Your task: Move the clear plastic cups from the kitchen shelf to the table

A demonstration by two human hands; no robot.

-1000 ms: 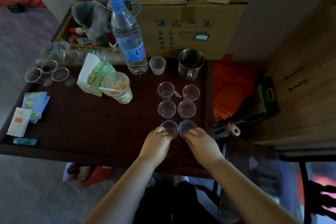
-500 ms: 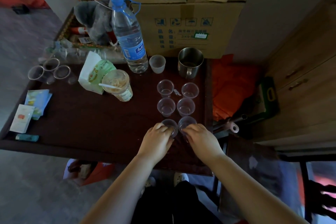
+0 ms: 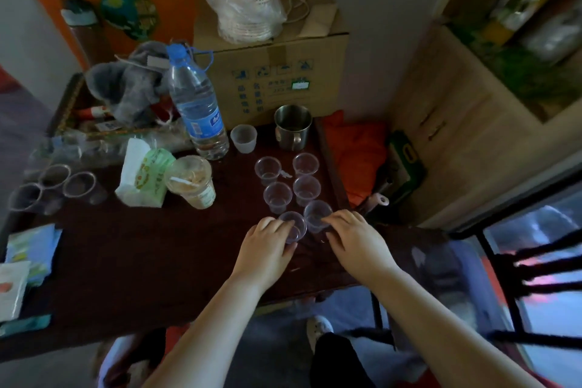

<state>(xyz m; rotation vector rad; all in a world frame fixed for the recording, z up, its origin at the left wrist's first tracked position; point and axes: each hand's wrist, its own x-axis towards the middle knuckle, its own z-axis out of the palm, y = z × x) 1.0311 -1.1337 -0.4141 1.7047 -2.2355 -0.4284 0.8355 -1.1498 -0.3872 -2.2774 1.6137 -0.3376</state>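
Several clear plastic cups stand upright in two columns on the dark table [image 3: 151,258], near its right edge. My left hand [image 3: 267,246] wraps the nearest left cup [image 3: 293,225], fingers against its side. The fingertips of my right hand [image 3: 352,236] hold the nearest right cup [image 3: 316,214]. Beyond these stand two middle cups [image 3: 277,195] [image 3: 306,188] and two far cups [image 3: 267,168] [image 3: 305,164]. Three more clear cups [image 3: 78,184] sit at the table's far left.
A water bottle [image 3: 196,107], a frosted cup [image 3: 243,138], a steel mug [image 3: 292,126], a lidded drink cup [image 3: 192,181] and a tissue pack [image 3: 141,176] stand behind. A cardboard box [image 3: 271,72] backs the table. A wooden cabinet [image 3: 456,135] and a chair [image 3: 535,277] are on the right.
The view has tilted up, so more of the box and cabinet shows. Both hands remain on the two nearest cups, which seem to sit slightly further onto the table.
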